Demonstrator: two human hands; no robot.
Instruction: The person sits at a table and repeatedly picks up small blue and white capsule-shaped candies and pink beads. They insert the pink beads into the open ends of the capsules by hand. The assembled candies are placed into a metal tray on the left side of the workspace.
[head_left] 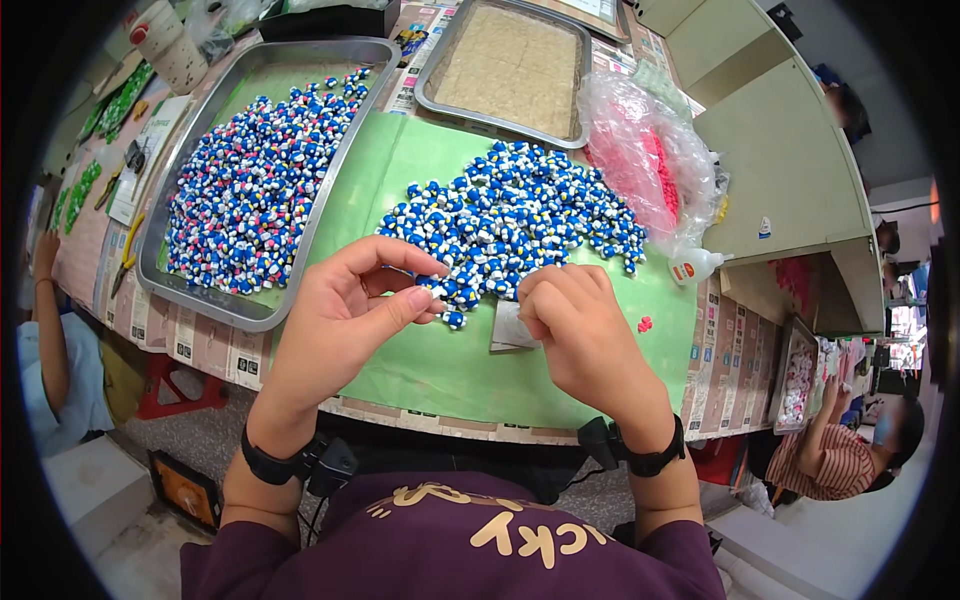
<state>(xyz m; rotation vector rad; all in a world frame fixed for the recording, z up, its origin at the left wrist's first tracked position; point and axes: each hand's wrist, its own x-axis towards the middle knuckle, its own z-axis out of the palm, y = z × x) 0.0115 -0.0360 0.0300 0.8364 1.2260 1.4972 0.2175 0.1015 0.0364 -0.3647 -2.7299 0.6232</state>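
Observation:
Over the near edge of a heap of small blue-and-white pieces with yellow bits, my left hand pinches one small blue-and-white piece between thumb and fingertips. Just below those fingertips another such piece lies on the green sheet. My right hand is closed, its fingers curled down beside a small flat grey-white card. What those fingers hold, if anything, is hidden. A tiny pink-red piece lies on the sheet to the right of that hand.
At left stands a metal tray of blue-and-white pieces with pink bits. Behind the heap is a second metal tray. A plastic bag with pink contents and a white squeeze bottle sit at right, beside a pale cabinet. Co-workers sit on both sides.

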